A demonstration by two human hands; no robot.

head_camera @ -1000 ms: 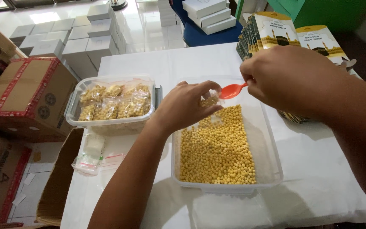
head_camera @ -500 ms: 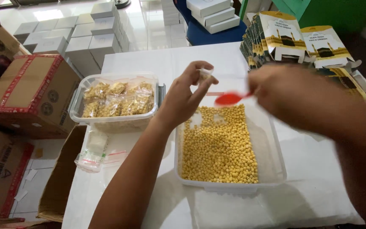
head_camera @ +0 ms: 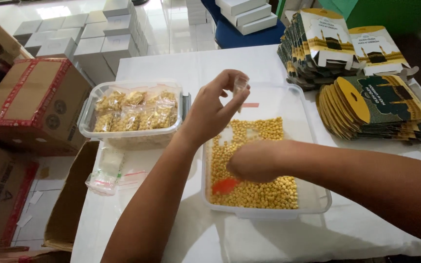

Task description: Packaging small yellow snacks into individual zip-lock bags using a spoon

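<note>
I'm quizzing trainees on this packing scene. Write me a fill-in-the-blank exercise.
1. The right hand dips a spoon coloured ____ into the yellow pellets.
2. The left hand holds a small clear ____ above the tub.
3. Filled bags lie in the container to the ____ of the tub.

Missing: red; bag; left

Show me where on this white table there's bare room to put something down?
Bare cloth lies behind the bag-filled tub, up to the table's far edge, and along the near edge before the pellet tub. The right side is crowded with stacked flat cartons.
</note>
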